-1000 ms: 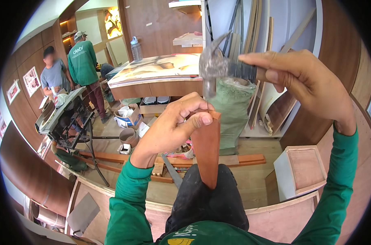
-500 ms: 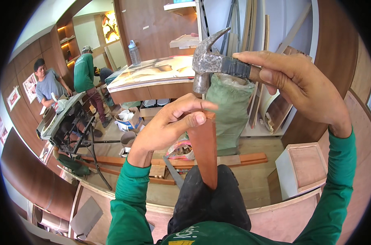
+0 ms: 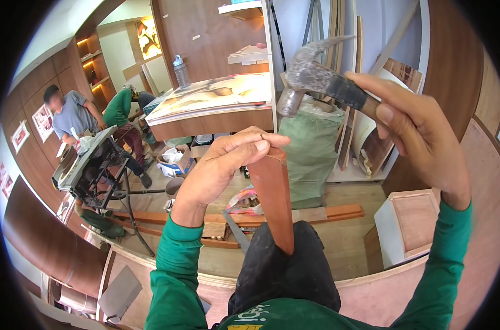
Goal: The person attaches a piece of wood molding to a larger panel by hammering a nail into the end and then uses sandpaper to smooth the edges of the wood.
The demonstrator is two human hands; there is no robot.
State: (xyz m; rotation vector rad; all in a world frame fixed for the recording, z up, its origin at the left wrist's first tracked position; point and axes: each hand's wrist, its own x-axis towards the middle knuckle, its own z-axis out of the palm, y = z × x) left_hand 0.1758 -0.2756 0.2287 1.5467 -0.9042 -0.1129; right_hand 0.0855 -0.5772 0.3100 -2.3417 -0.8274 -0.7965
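My right hand [image 3: 415, 132] grips a claw hammer [image 3: 310, 71] by its black-wrapped handle, its metal head raised above and right of my left hand [image 3: 217, 170]. The left hand's thumb and fingers are closed at the top of a tapered reddish-brown wooden piece [image 3: 272, 209], which stands upright with its narrow lower end at my dark trouser leg. A thin dark item, apparently a nail, shows small among those fingertips; its exact position is unclear.
Two co-workers, in grey [image 3: 76, 110] and green [image 3: 118, 104], bend at the left by a table saw [image 3: 87, 159]. A bottle [image 3: 181, 74] stands on the back panel stack [image 3: 206, 104]. A green sack [image 3: 310, 159], leaning boards, floor planks [image 3: 338, 212] and a pale box [image 3: 404, 225] surround me.
The hammer head has lifted and swung rightward, away from my left hand. The thin upright nail seen earlier under it is less visible. The co-workers have bent lower.
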